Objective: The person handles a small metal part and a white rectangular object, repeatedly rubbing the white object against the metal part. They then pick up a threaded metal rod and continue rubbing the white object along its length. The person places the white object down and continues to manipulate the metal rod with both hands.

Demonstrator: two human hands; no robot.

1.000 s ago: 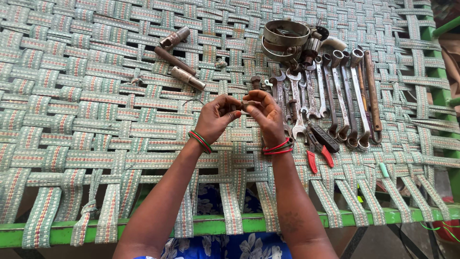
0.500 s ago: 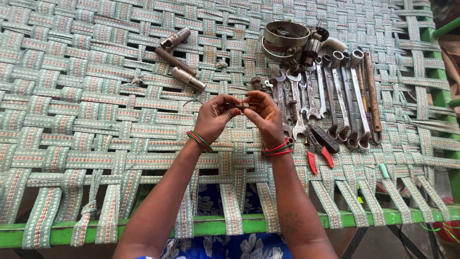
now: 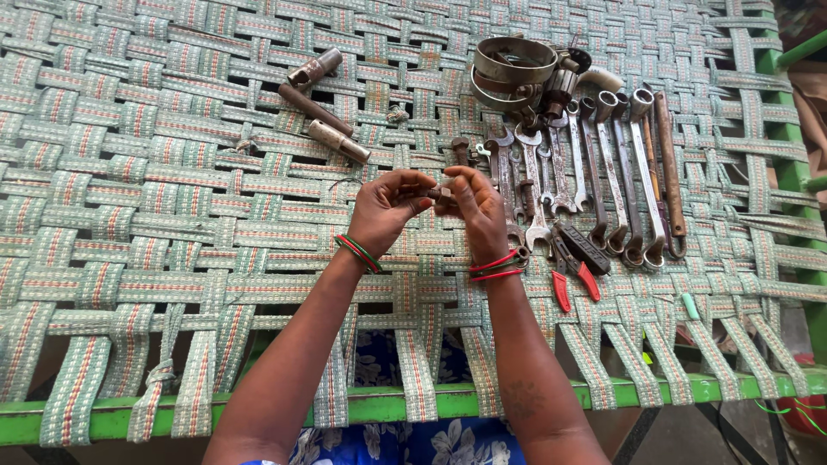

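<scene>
1. Bolt [image 3: 441,191], small and dark, sits pinched between both hands just above the woven cot [image 3: 172,215]; only a bit of it shows between the fingers, so whether a nut is on it cannot be told.
2. Woven cot of green-and-cream straps on a green frame [image 3: 112,420] serves as the work surface, so everything lies flat across the webbing.
3. Row of spanners [image 3: 603,164] lies side by side, right of the hands, sorted and within reach.
4. Round metal clamps [image 3: 512,65] are stacked at the top of that row with other small fittings.
5. Left hand [image 3: 388,211], fingers closed on the bolt's left end, steadies it; green and red bangles sit at the wrist.
6. Right hand [image 3: 482,211], fingertips closed on the other end, thumb and forefinger set as if for turning.
7. Red-handled pliers [image 3: 573,275] lie just beside the right wrist.
8. Three rusty tubes [image 3: 323,108] lie well apart at upper left.
9. Loose bolt [image 3: 461,151] stands just above the hands.
</scene>
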